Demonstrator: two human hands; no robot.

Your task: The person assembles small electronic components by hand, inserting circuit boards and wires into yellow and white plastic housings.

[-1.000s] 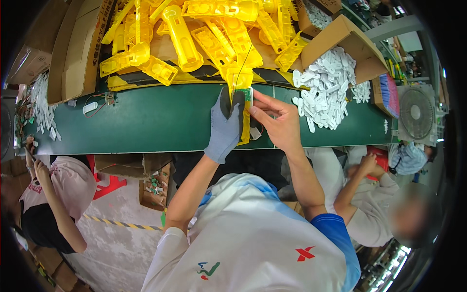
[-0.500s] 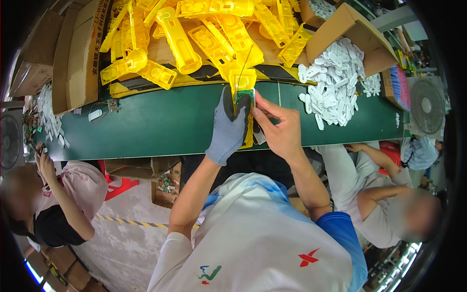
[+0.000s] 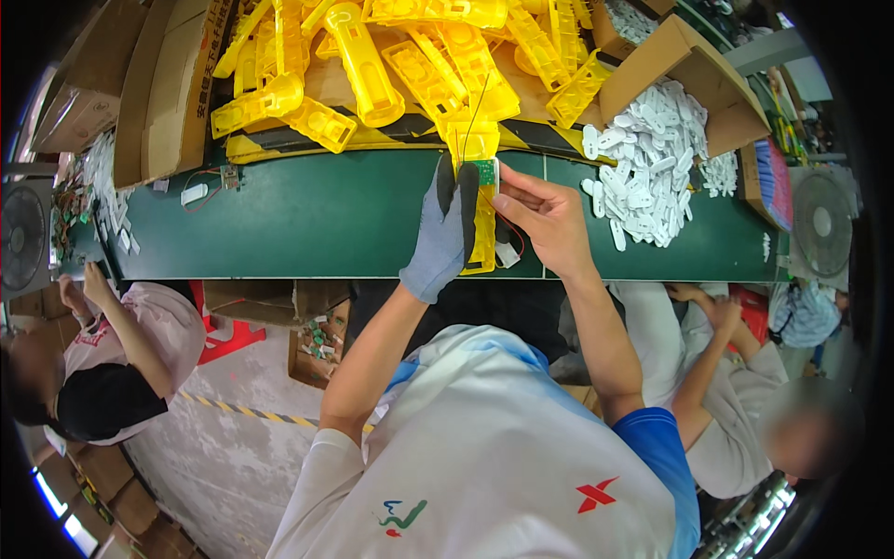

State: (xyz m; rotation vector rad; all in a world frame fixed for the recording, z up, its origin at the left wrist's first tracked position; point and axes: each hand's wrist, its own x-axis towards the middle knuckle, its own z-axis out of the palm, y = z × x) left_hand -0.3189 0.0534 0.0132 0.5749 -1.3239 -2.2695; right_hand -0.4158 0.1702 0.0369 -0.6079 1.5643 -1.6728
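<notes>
Holding a yellow plastic housing [image 3: 483, 244] at the centre of the frame, the gloved left hand [image 3: 436, 238] is closed around its left side. A small green circuit board [image 3: 487, 171] lies at the housing's upper part, just right of the dark glove tips. The bare right hand [image 3: 551, 224] has thumb and forefinger brought near each other at the board's right edge; whether they truly pinch it cannot be told. Lower down, a white block [image 3: 507, 254] and a red wire [image 3: 521, 240] show beside the housing's right side, above the green worktop [image 3: 317, 219]. A thin dark wire [image 3: 472, 119] rises above the glove.

The step in hand looks like settling the board against the housing. The next move seems to call for a steady left grip and light right fingertip pressure along the board's edge, keeping both wires from getting trapped.
</notes>
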